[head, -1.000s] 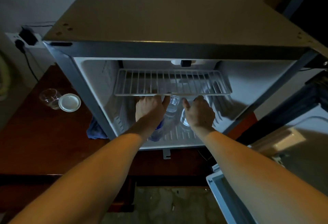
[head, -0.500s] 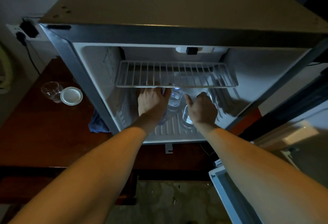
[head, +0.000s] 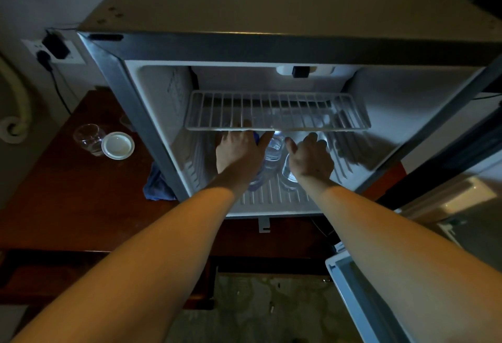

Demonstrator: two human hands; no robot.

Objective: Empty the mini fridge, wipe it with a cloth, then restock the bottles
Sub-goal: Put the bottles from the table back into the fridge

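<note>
The mini fridge (head: 152,103) stands open on a dark wooden table. Both my hands reach in under its white wire shelf (head: 277,110). My left hand (head: 239,152) wraps over a clear water bottle with a blue label (head: 256,179) on the ribbed fridge floor. My right hand (head: 309,158) grips a second clear bottle (head: 288,174), thumb spread. A third bottle (head: 274,147) stands between the two hands, untouched. A crumpled blue cloth (head: 159,185) lies on the table by the fridge's left side.
A drinking glass (head: 88,137) and a white lid (head: 118,145) sit on the wooden table (head: 54,207) left of the fridge. The fridge door (head: 361,302) hangs open at lower right. A wall socket with plugs (head: 57,46) is at upper left.
Both hands have pushed a little deeper into the fridge with their bottles, closer under the wire shelf. The view has tilted slightly.
</note>
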